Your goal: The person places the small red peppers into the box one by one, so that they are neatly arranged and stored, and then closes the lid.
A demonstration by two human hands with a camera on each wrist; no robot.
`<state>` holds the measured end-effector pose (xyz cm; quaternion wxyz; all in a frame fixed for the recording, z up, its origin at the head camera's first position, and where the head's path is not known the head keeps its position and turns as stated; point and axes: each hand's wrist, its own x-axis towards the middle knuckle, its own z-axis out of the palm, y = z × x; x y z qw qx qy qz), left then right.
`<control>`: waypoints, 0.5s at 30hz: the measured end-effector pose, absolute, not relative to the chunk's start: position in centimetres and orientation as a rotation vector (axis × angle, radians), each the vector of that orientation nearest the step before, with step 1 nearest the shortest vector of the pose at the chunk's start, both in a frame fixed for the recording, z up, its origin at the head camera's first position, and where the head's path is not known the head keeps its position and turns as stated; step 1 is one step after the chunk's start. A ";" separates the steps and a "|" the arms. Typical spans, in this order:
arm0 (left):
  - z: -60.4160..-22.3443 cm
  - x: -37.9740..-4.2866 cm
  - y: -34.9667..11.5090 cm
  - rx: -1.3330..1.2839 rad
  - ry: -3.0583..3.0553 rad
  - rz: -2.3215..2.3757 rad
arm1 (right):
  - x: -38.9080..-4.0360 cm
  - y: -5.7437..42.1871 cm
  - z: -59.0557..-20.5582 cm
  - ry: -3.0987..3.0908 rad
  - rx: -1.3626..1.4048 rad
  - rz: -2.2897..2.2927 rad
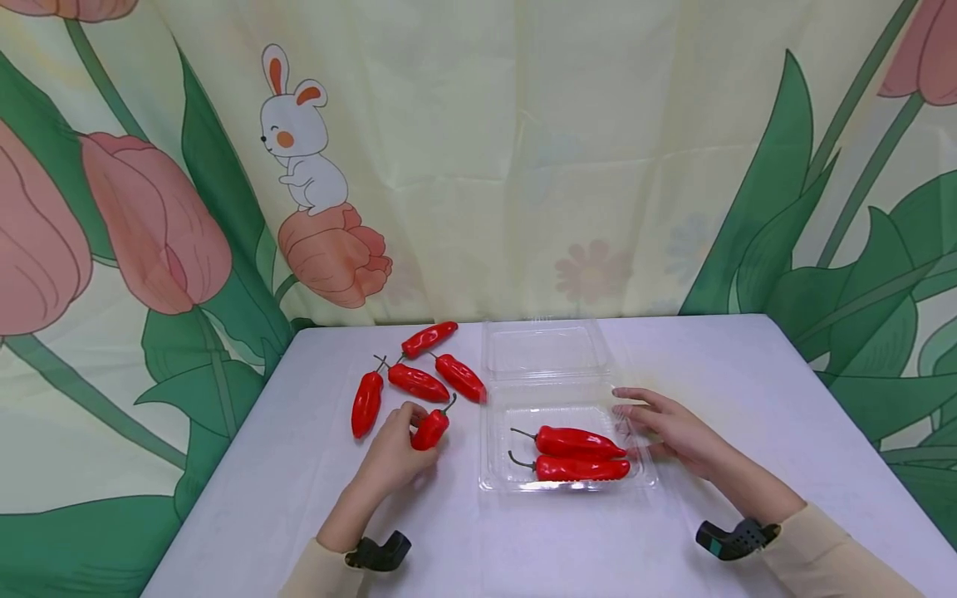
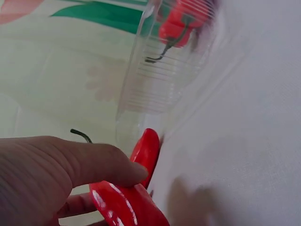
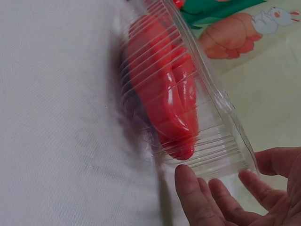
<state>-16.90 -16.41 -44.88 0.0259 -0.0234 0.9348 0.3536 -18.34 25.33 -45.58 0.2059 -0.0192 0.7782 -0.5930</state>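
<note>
Left grip (image 1: 395,448) pinching red pepper (image 1: 431,430), right grip (image 1: 679,428) spread apart at clear container (image 1: 549,414)

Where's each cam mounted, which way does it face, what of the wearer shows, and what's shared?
Head: worn on the head, facing forward and down at the table; left grip, right grip and sleeves show.
Left wrist: on that wrist, facing past the held red chili pepper toward the clear plastic container; left thumb and fingers show.
Right wrist: on that wrist, facing the container's side and the red peppers inside; right fingers show.
Shared: head and right wrist both show the rabbit print.
</note>
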 end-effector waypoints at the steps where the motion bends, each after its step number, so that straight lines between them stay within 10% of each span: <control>1: -44.8 -16.9 -16.4 -0.072 2.887 1.104 | -18.3 25.3 -45.6 2.169 -0.050 -1.653; 15: -44.5 -16.9 -16.4 0.049 2.999 1.066 | -18.4 25.4 -45.6 2.161 -0.054 -1.659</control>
